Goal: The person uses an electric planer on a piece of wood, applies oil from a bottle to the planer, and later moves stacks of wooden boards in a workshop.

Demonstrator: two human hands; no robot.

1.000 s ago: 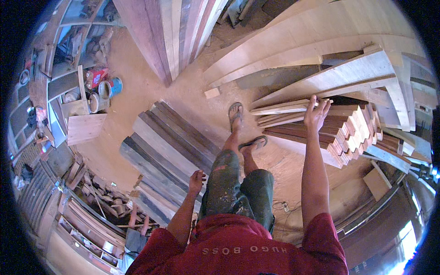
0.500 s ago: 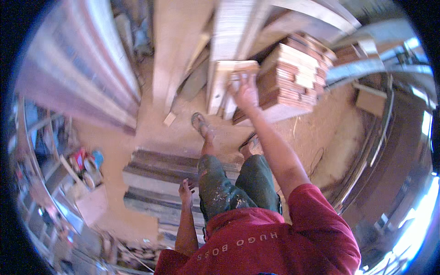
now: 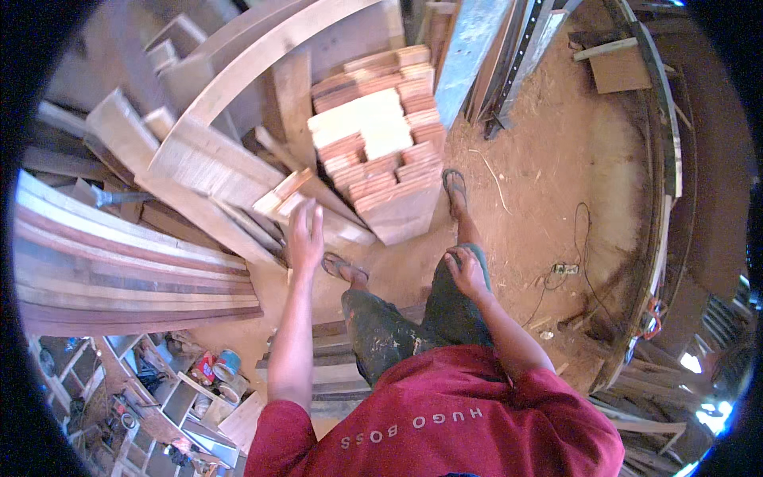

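Note:
My left hand (image 3: 305, 238) reaches forward with its fingers stretched out. Its fingertips are at the near end of a small stack of short wood pieces (image 3: 284, 193); whether they touch it I cannot tell. That stack rests on upright boards. My right hand (image 3: 466, 270) hangs in front of my right thigh, its fingers loosely bent and slightly apart, with nothing visible in them. Ahead of me stands a large pile of reddish and pale cut wood pieces (image 3: 381, 135), stacked with their ends toward me.
Long planks (image 3: 135, 262) lean on the left. A blue-grey board (image 3: 469, 60) and dark metal bars stand beyond the pile. More lumber (image 3: 338, 362) lies by my legs. A cord with a socket strip (image 3: 566, 269) lies on the dirt floor at right. Clutter and tins (image 3: 226, 362) sit lower left.
My view has turned to the right, so the wood pile appears farther left. My right hand has come off the short pieces and dropped to my thigh; my left hand has risen toward them.

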